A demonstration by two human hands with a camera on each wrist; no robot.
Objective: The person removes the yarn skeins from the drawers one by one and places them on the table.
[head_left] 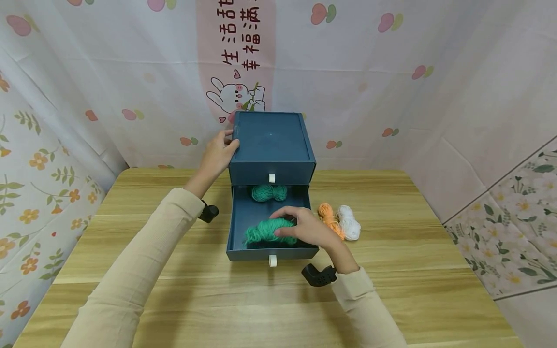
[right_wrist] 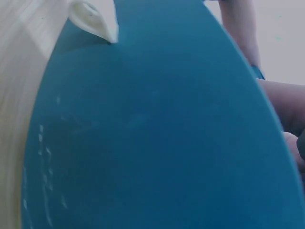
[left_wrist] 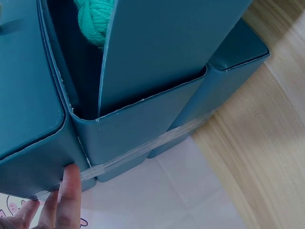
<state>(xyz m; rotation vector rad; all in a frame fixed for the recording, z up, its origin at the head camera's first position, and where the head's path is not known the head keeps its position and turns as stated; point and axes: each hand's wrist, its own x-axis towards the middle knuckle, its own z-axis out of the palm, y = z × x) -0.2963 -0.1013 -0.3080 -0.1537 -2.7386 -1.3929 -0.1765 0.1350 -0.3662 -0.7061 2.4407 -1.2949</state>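
A dark blue drawer cabinet (head_left: 271, 137) stands at the back of the table, with one drawer (head_left: 243, 212) pulled out below its closed top drawer. My left hand (head_left: 220, 149) rests against the cabinet's upper left side; its fingers (left_wrist: 69, 195) lie fairly straight on the wall in the left wrist view. Over the drawer's front part, my right hand (head_left: 306, 226) holds the right end of a green yarn skein (head_left: 263, 232) between thumb and fingers. Farther back in the drawer lies another green yarn skein (head_left: 269, 193). The right wrist view is mostly filled by the drawer front (right_wrist: 143, 124).
An orange yarn skein (head_left: 329, 220) and a white yarn skein (head_left: 349, 223) lie side by side on the wooden table (head_left: 391, 290), right of the drawer. A white pull tab (head_left: 272, 261) sticks out from the drawer front. Patterned curtain (head_left: 361, 96) hangs behind the cabinet.
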